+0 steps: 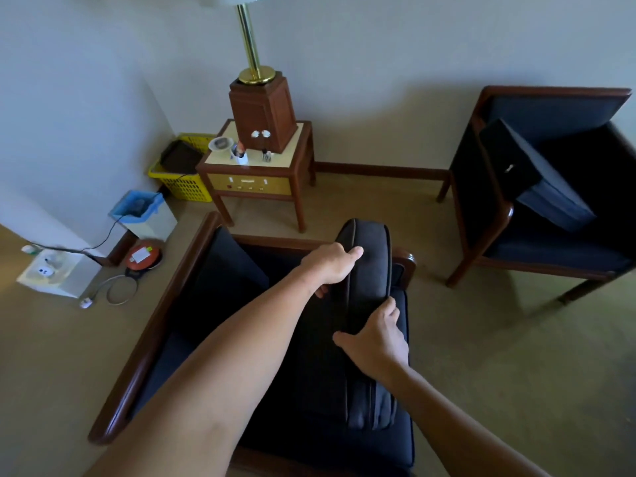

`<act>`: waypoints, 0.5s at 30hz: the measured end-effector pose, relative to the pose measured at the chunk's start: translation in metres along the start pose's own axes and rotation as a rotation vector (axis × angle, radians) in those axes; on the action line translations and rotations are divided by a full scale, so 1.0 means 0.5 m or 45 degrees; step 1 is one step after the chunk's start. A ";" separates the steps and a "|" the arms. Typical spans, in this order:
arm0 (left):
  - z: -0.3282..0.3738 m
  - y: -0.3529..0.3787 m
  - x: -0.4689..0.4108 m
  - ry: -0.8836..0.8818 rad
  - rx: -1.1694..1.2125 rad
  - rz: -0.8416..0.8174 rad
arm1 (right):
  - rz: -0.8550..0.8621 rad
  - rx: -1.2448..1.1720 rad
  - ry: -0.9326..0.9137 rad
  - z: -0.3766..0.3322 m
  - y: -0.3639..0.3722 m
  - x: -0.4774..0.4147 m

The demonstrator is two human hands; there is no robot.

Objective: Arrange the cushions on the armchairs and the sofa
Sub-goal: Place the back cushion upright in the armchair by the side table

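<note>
A dark navy cushion [370,270] stands on its edge inside the near armchair [155,311], seen from above. My left hand [330,263] grips the cushion's upper left edge, fingers curled under it. My right hand [375,335] holds the cushion's right side lower down, thumb spread. At the right stands a second armchair [475,201], wood-framed with navy upholstery; a loose navy cushion [537,177] lies tilted across its seat and armrest.
A wooden side table [296,166] with a brass lamp [253,63] stands against the wall between the chairs. A yellow basket [186,187], a lined waste bin [144,215], a cable reel [142,258] and a white box [55,273] sit at the left on the carpet.
</note>
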State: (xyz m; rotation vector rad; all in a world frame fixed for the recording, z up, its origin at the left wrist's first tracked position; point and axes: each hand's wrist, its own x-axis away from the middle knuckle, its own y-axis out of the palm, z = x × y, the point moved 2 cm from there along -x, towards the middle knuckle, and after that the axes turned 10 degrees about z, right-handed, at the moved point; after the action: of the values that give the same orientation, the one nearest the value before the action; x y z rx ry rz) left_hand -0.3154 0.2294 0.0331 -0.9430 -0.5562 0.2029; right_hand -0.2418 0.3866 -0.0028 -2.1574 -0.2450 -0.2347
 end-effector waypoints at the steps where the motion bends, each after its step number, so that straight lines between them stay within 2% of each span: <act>1: 0.009 0.007 -0.010 0.062 -0.007 0.038 | -0.002 -0.014 -0.019 0.016 -0.004 -0.003; 4: 0.010 0.033 -0.027 0.205 0.099 0.102 | 0.003 -0.073 -0.048 0.058 -0.017 -0.006; 8: -0.029 0.043 0.002 0.295 0.393 0.108 | 0.007 -0.153 -0.124 0.081 -0.027 0.010; 15: -0.087 -0.007 0.156 0.421 0.700 0.331 | -0.043 -0.268 -0.445 0.095 -0.058 0.037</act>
State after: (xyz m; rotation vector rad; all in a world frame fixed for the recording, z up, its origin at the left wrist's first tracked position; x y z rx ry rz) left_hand -0.2265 0.2277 0.0440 -0.4914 -0.0568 0.4013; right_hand -0.2282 0.4435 -0.0017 -2.3981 -0.4740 0.1062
